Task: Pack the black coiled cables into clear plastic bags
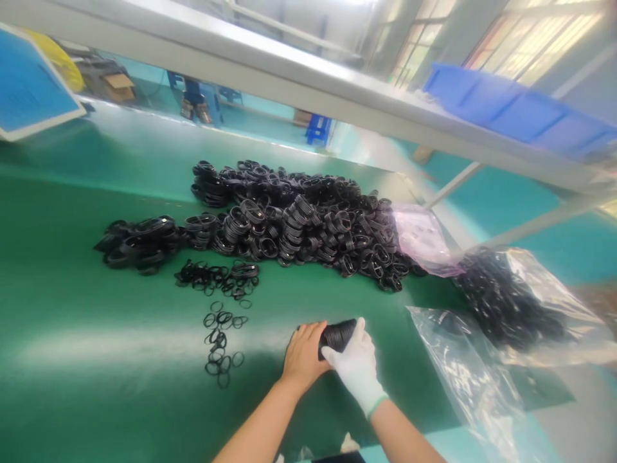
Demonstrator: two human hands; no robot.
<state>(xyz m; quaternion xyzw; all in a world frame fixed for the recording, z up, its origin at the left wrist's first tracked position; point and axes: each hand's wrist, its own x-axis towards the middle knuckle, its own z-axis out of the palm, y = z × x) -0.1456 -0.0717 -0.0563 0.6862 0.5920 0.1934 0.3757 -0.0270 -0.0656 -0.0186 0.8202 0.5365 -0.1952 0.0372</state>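
Between my two hands is a stack of black rings, pressed together side by side just above or on the green tabletop. My bare left hand closes round the stack's left end. On the other end, my right hand, in a white glove, grips with thumb and fingers. Left of my hands lie scattered thin black bands, with a small heap of black bands above them. Farther back stretches a large pile of bundled black rings. Parts of the held stack are hidden by my fingers.
A filled clear bag of black pieces lies at the right, beside a flat clear plastic bag. A pinkish plastic bag touches the pile. Overhead, a shelf beam crosses the view and carries a blue bin.
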